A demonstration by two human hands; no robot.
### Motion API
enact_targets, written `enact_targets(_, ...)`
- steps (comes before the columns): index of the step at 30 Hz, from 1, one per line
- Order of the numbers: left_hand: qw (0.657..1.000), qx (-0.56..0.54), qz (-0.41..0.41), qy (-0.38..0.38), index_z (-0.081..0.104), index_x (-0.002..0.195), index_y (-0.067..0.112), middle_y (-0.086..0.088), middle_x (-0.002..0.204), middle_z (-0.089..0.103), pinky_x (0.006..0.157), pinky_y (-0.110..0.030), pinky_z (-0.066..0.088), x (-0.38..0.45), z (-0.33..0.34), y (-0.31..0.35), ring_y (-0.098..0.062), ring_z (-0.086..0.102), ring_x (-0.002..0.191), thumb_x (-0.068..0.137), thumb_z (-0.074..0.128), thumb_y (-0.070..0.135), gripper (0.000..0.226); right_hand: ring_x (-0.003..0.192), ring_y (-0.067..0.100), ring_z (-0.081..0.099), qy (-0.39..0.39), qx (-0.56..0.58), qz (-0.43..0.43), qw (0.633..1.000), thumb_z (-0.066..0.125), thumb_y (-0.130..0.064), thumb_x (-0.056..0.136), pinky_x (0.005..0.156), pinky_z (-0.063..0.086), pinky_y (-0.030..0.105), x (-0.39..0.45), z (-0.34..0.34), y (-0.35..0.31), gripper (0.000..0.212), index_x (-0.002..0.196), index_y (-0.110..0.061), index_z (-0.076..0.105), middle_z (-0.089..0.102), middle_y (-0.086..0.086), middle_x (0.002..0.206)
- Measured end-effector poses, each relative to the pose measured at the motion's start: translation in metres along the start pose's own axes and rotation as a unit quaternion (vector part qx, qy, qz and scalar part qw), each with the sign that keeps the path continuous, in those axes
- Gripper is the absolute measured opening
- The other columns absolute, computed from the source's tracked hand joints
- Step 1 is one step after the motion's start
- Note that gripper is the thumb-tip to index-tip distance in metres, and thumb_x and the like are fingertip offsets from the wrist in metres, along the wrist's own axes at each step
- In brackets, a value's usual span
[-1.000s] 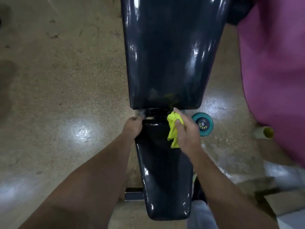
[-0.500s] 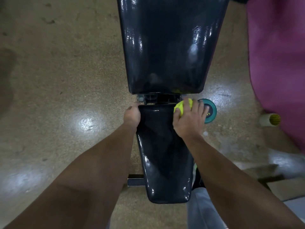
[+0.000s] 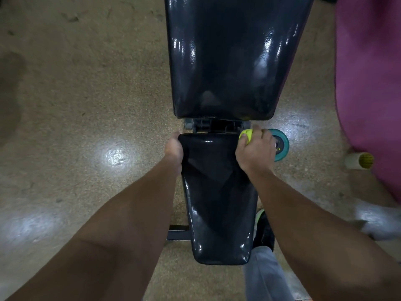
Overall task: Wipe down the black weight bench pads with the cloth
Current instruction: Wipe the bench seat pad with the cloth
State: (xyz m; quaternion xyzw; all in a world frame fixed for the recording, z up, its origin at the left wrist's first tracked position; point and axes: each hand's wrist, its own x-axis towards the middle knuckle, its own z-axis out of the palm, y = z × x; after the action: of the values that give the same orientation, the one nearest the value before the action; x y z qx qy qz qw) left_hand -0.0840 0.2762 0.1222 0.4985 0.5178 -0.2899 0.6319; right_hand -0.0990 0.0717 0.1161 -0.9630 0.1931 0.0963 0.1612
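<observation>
The black bench has a narrow seat pad (image 3: 217, 192) near me and a wide back pad (image 3: 227, 57) beyond it, with a metal hinge gap (image 3: 217, 124) between them. My right hand (image 3: 256, 151) grips the yellow cloth (image 3: 246, 134) bunched at the seat pad's far right corner. Only a small part of the cloth shows above my fingers. My left hand (image 3: 173, 151) holds the seat pad's left edge near its far corner, fingers wrapped out of sight.
A teal weight plate (image 3: 282, 145) lies on the speckled floor just right of my right hand. A pink mat or cushion (image 3: 368, 83) fills the right side, with a white roll with a yellow end (image 3: 360, 160) beside it. My shoe (image 3: 263, 231) stands right of the seat.
My right hand has slid the cloth from the middle of the seat pad's far end over to its right corner. The left hand has kept its hold on the left edge.
</observation>
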Motion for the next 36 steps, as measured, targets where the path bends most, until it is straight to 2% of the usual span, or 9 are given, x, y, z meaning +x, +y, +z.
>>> enact_targets(3,1.000,-0.011,-0.012,-0.014,0.073,0.095,0.016,-0.009,0.092,0.076,0.075,-0.036,0.053,-0.002,-0.001,-0.002,-0.027,0.069,0.088,0.110,0.036,0.052,0.054,0.133,0.045,0.044,0.016,-0.016,-0.072,0.997,0.037,-0.043,0.098,0.116,0.035,0.057,-0.019,0.007,-0.016,0.061,0.140,-0.003,0.056,0.055,0.024,0.139)
enact_targets(6,1.000,-0.003,-0.013,-0.004,0.078,0.112,0.012,-0.014,0.107,0.080,0.092,-0.041,0.058,-0.005,-0.007,-0.009,-0.030,0.072,0.103,0.109,0.031,0.054,0.063,0.148,0.041,0.031,-0.015,-0.012,-0.136,0.991,0.038,-0.043,0.099,0.124,0.025,0.057,-0.036,0.005,-0.004,0.060,0.149,-0.010,0.049,0.045,0.017,0.154)
enact_targets(9,1.000,0.004,-0.021,0.010,0.076,0.126,0.009,-0.017,0.126,0.077,0.108,-0.050,0.055,-0.003,-0.015,-0.026,-0.035,0.071,0.117,0.105,0.033,0.048,0.062,0.145,0.043,0.033,-0.007,-0.035,-0.095,0.995,0.033,-0.045,0.097,0.123,0.027,0.058,-0.025,0.003,0.002,0.065,0.151,-0.011,0.045,0.043,0.020,0.154)
enact_targets(12,0.999,0.000,-0.025,0.022,0.077,0.124,0.009,-0.020,0.129,0.075,0.108,-0.051,0.056,-0.003,-0.017,-0.033,-0.039,0.070,0.121,0.105,0.035,0.041,0.056,0.144,0.047,0.033,-0.013,-0.027,-0.011,0.999,0.034,-0.046,0.096,0.122,0.023,0.062,-0.018,0.008,-0.025,0.066,0.149,-0.010,0.047,0.044,0.024,0.153)
enact_targets(16,0.999,-0.007,-0.026,0.021,0.077,0.123,0.008,-0.019,0.121,0.078,0.092,-0.042,0.060,-0.004,-0.014,-0.032,-0.036,0.072,0.106,0.108,0.033,0.039,0.056,0.149,0.042,0.029,-0.047,-0.032,-0.122,0.991,0.027,-0.049,0.096,0.126,0.015,0.062,-0.044,0.014,-0.046,0.067,0.149,-0.015,0.048,0.043,0.016,0.157)
enact_targets(18,0.999,-0.001,-0.027,0.017,0.077,0.125,0.007,-0.019,0.122,0.078,0.094,-0.044,0.060,-0.006,-0.016,-0.031,-0.037,0.073,0.109,0.108,0.034,0.038,0.055,0.151,0.040,0.026,-0.052,-0.030,-0.149,0.987,0.030,-0.050,0.095,0.126,0.015,0.062,-0.048,0.011,-0.034,0.066,0.151,-0.018,0.046,0.039,0.014,0.159)
enact_targets(24,0.999,0.007,-0.025,0.032,0.080,0.120,0.009,-0.019,0.121,0.079,0.106,-0.055,0.057,0.004,-0.021,-0.035,-0.040,0.073,0.115,0.099,0.039,0.044,0.058,0.146,0.046,0.031,-0.049,-0.054,-0.027,0.997,0.036,-0.053,0.093,0.123,0.014,0.067,-0.022,0.009,-0.040,0.066,0.146,-0.018,0.052,0.044,0.021,0.154)
enact_targets(31,0.999,0.004,-0.027,0.023,0.080,0.119,0.011,-0.017,0.120,0.080,0.105,-0.050,0.058,0.004,-0.021,-0.032,-0.038,0.074,0.114,0.107,0.038,0.040,0.053,0.143,0.038,0.037,-0.092,-0.064,-0.233,0.966,0.028,-0.054,0.095,0.123,0.020,0.064,-0.043,0.017,-0.065,0.065,0.148,-0.023,0.049,0.048,0.008,0.151)
enact_targets(36,1.000,0.002,-0.027,0.012,0.079,0.119,0.010,-0.019,0.118,0.080,0.103,-0.048,0.059,0.005,-0.019,-0.034,-0.036,0.075,0.111,0.109,0.036,0.042,0.055,0.135,0.037,0.043,-0.096,-0.070,-0.196,0.973,0.029,-0.051,0.096,0.122,0.021,0.063,-0.030,0.024,-0.079,0.063,0.146,-0.020,0.052,0.055,0.008,0.143)
